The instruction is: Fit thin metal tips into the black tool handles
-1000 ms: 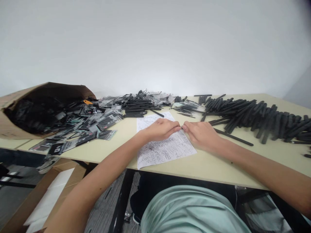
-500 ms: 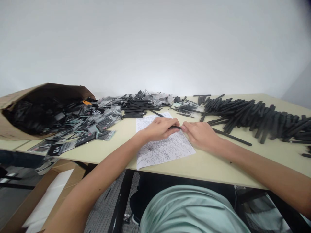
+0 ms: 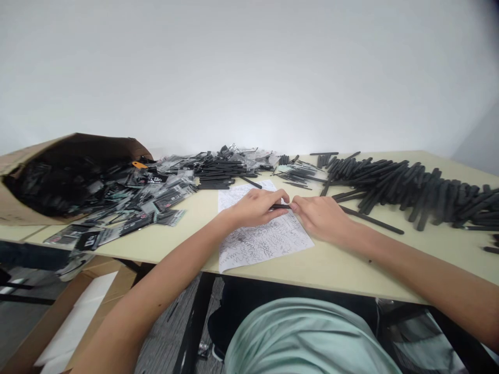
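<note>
Here, both hands (image 3: 253,208) pinching black stick (image 3: 279,206), carton (image 3: 13,205) of dark packets (image 3: 58,182), box (image 3: 119,288) of white sheets (image 3: 80,317)

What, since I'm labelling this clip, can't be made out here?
All in the head view:
Black stick: ends hidden by the left hand and right hand.
Paper: partly covered by the left hand.
Packets: lettering mostly too small to read.
Pile of black sticks: cut off by the right edge.
</note>
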Demonstrator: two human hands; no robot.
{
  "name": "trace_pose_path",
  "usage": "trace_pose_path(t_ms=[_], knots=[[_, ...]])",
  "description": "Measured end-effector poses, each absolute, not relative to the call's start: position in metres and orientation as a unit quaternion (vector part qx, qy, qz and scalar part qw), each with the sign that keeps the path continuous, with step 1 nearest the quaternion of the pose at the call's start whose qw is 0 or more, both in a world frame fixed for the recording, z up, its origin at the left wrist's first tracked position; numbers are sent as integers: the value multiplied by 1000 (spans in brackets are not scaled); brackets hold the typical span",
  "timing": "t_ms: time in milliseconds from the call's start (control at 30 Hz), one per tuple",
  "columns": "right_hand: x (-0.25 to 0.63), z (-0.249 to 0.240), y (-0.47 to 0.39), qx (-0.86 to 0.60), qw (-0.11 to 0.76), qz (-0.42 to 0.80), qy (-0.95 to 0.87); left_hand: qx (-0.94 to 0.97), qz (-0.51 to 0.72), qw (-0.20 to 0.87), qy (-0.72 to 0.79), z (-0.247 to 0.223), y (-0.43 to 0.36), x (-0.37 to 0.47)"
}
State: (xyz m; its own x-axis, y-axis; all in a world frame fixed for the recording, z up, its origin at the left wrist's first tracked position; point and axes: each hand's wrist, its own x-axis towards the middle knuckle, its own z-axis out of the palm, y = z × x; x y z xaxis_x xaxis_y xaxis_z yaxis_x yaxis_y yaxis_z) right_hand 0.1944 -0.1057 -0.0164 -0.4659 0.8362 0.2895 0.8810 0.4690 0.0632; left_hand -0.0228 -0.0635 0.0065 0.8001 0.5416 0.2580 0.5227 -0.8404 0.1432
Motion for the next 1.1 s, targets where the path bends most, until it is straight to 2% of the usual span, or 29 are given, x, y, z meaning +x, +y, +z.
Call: trace_pose_path(t_ms=[333, 567, 867, 1100], knots=[[194, -18, -105, -503, 116, -105, -850, 955, 171, 25, 241, 6, -62, -23], [192, -18, -106, -519, 120, -120, -838, 956, 121, 28, 266, 10, -65, -21], [195, -21, -103, -468, 177, -76, -862, 954, 80, 19, 288, 13, -67, -20], [196, -22, -101, -484, 149, -55, -861, 950, 121, 22, 287, 9, -64, -23]])
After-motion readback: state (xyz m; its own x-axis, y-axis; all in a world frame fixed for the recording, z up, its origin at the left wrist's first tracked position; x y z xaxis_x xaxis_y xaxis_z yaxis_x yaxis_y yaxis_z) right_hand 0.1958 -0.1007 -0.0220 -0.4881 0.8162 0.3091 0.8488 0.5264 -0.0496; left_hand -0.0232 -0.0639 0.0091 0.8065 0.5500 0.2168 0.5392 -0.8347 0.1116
